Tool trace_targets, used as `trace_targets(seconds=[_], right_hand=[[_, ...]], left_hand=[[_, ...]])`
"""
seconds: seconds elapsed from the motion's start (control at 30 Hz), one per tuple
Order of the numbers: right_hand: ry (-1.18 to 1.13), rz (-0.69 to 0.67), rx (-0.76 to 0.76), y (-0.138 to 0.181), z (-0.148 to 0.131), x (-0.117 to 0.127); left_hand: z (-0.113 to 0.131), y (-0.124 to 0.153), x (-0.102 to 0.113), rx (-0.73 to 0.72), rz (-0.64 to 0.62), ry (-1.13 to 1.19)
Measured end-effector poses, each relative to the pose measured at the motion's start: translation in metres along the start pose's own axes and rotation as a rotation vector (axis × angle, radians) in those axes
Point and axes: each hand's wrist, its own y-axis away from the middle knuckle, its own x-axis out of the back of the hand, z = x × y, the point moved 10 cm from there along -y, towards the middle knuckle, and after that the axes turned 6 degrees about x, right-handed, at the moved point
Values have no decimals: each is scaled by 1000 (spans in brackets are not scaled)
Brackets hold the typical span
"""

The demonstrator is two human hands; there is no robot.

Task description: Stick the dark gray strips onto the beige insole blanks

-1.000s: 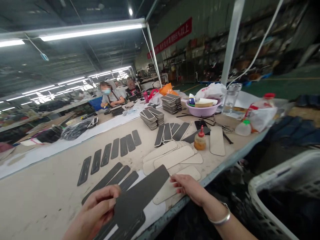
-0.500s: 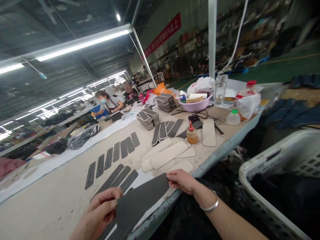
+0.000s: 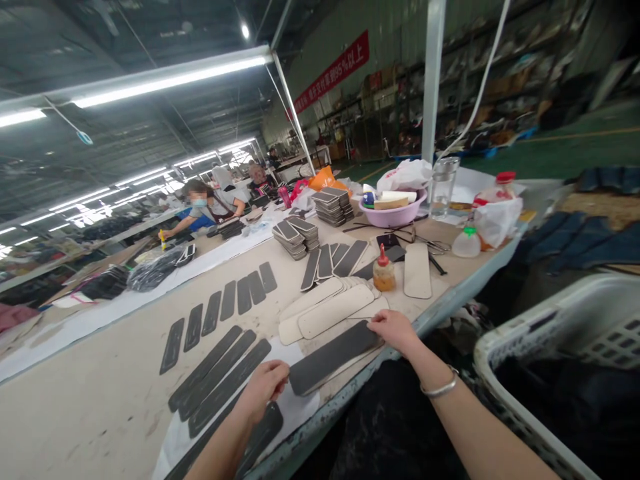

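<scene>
A dark grey strip with rounded corners (image 3: pixel 335 358) spans the gap between my hands, above the near edge of the table. My right hand (image 3: pixel 395 330) pinches its far right end between thumb and fingers. At the other end my left hand (image 3: pixel 267 387) is closed, its fingertips at the strip's left corner. A pale cream edge shows beneath the strip. Left of my left hand lie several longer dark strips (image 3: pixel 230 383), partly over white paper (image 3: pixel 170 447). Just beyond the held strip is a fanned pile of cream strips (image 3: pixel 335 313).
Smaller dark pieces (image 3: pixel 210 313) lie in a row on the table. Beyond are a glue bottle with red tip (image 3: pixel 384 273), stacked pieces (image 3: pixel 295 240), a purple basin (image 3: pixel 395 212), scissors (image 3: pixel 437 245) and a glass jar (image 3: pixel 443 190). A white plastic basket (image 3: pixel 500 347) stands right. A co-worker (image 3: pixel 215 203) sits across.
Both hands have moved right and up with the dark strip, which now shows its full length. More of the long dark strips on the left is uncovered. The co-worker's arm reaches further out.
</scene>
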Motion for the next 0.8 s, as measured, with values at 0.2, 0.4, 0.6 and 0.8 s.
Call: trace_targets(seconds=[0.2,0.4,0.6,0.8], right_hand=[[148,-35,-15,-11,9,0],[209,-67,-50,-11,15,-6],[249,-85,-62,-10,12,-7],[310,-74,-25,-10,13,-9]], left_hand=[[-10,-33,-4,36,29,-161],[-16,-43,-3,20,13,-272],[-19,-44,-4,17,-15,-283],[-9,-42,-3,-75,10,-519]])
